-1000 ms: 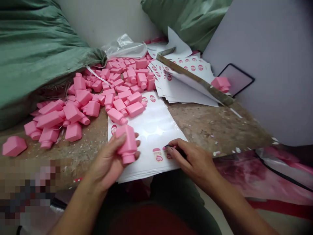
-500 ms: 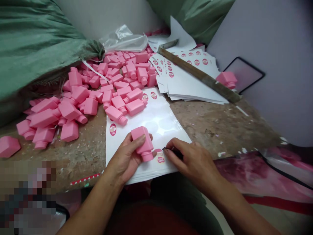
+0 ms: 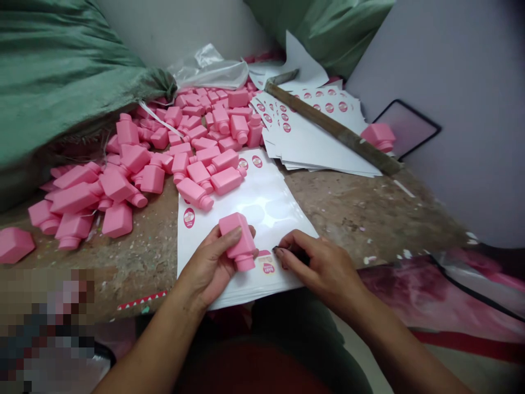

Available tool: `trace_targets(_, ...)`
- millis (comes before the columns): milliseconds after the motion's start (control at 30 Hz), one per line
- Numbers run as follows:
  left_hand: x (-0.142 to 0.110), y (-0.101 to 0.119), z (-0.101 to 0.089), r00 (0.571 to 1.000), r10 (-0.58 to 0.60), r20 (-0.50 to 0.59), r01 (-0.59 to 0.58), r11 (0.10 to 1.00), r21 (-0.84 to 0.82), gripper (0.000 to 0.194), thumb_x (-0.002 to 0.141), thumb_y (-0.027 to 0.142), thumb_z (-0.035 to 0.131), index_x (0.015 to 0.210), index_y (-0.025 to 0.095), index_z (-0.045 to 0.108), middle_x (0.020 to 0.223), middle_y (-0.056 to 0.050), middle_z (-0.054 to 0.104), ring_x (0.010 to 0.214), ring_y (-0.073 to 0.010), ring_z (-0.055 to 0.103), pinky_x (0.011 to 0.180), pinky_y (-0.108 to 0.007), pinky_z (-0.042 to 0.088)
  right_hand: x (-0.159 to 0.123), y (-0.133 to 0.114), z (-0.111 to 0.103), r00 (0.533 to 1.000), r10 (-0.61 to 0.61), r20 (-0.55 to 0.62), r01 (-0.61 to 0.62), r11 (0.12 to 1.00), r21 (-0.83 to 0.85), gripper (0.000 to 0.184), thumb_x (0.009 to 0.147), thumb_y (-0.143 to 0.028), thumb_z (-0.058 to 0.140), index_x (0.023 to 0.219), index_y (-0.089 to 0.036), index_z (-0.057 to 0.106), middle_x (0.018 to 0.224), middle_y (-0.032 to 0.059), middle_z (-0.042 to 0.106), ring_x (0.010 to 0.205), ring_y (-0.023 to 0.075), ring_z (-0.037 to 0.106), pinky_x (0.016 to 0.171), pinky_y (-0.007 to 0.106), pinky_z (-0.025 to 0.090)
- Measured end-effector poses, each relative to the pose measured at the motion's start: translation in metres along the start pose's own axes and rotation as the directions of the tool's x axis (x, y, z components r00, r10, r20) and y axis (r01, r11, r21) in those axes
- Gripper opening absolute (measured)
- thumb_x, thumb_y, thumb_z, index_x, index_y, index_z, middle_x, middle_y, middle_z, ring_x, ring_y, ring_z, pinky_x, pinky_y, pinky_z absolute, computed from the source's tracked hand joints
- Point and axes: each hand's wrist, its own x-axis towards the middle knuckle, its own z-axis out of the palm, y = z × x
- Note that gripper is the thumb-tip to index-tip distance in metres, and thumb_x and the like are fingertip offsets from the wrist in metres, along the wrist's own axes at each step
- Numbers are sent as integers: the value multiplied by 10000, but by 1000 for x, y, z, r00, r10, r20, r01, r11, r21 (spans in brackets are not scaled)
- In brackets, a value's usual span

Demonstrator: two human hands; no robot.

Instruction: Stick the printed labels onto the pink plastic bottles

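Observation:
My left hand is closed round a small pink plastic bottle, held over the near edge of a glossy white sticker sheet, neck pointing toward me. My right hand rests on the sheet's near right corner, its fingertips pinched at a sticker beside a round pink label. Most of the sheet's stickers are gone; a few pink ones remain at its far and left edges.
A heap of pink bottles covers the worn table to the left and back. A stack of sticker sheets lies at the back right under a hammer-like wooden tool. Green sacks crowd the left and back.
My left hand carried the pink bottle to the right, toward my right hand and the label. My right hand stayed at the sheet's corner, fingertips working at a sticker.

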Motion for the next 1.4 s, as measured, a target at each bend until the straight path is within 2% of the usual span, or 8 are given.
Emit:
trace_targets(233,-1,-1,2,1000,29,-13,-29,1000,-11,240,806,137,652,1041,105,619,972,-125,682,841,-178,651,757,-328,586,-1,0,5,992,-119,-42,113,987,-116,208,914,-308,449,809,-212,600,698,11,703,545,161,556,659,331,332)
trace_targets(367,-2,-2,4,999,25,-21,-25,1000,-5,261,779,130,677,1033,118,619,961,-108,680,820,-165,640,780,-338,580,3,-4,6,989,-141,-54,134,984,-114,194,894,-299,462,792,-210,601,656,7,683,533,152,532,626,310,319)
trace_targets(433,-2,-2,4,1000,20,-13,-20,1000,-6,261,767,132,689,1019,122,619,955,-100,677,817,-163,635,806,-371,581,4,-5,5,992,-123,-34,120,990,-68,191,882,-307,478,777,-215,607,655,4,675,549,155,536,605,296,321)
trace_targets(533,-2,-1,3,1000,7,-17,-7,1000,-15,265,770,127,681,1026,124,614,959,-102,673,827,-166,632,826,-402,582,3,-3,2,1000,-17,26,16,999,36,183,874,-346,500,800,-231,623,689,2,673,592,171,563,580,281,344)
trace_targets(633,-1,-1,2,1000,3,-15,-4,1000,-15,259,782,118,663,1036,118,613,963,-108,669,835,-167,630,825,-408,585,2,0,-1,998,44,51,-46,998,39,184,872,-365,502,829,-239,630,717,6,678,609,182,570,571,284,348)
trace_targets(833,-1,-1,0,1000,9,4,-9,1000,-9,266,772,126,677,1030,130,614,969,-105,669,859,-179,631,834,-423,579,1,-4,1,999,-45,-13,44,996,-76,184,880,-323,492,780,-235,618,681,0,684,544,172,526,576,296,330)
trace_targets(1100,-1,-2,1,1000,11,0,-11,1000,-14,252,760,120,688,1005,123,627,963,-99,661,821,-172,626,849,-427,567,0,-7,4,993,-92,-75,81,987,-135,178,890,-287,483,779,-220,606,631,-2,662,534,162,534,559,291,291)
trace_targets(1400,-1,-2,-2,1000,7,22,-6,1000,-16,258,782,113,666,1036,113,621,976,-117,665,854,-182,630,827,-417,578,3,3,1,999,14,39,-14,1000,11,190,872,-358,494,813,-236,627,715,8,692,598,185,556,587,291,349)
